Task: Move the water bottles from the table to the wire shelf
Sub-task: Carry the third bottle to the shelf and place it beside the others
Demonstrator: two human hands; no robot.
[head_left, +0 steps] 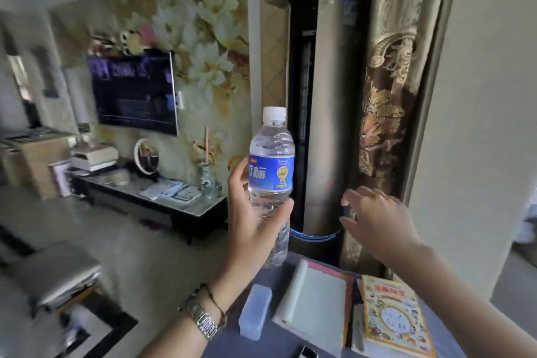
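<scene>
A clear water bottle (271,166) with a white cap and a blue label stands upright in the air at the centre of the view. My left hand (250,224) is shut on its lower half, and a metal watch sits on that wrist. To the right of the bottle my right hand (377,221) hovers with its fingers spread, holding nothing and apart from the bottle. Below both hands lies the grey table (276,337). No wire shelf is in view.
On the table lie a translucent plastic box (255,311), a notebook (315,302) and a yellow picture book (392,317). A tall standing air conditioner (325,125) rises behind the table, with a patterned curtain (386,113) to its right. A TV (133,93) and a low cabinet (151,195) stand at the left.
</scene>
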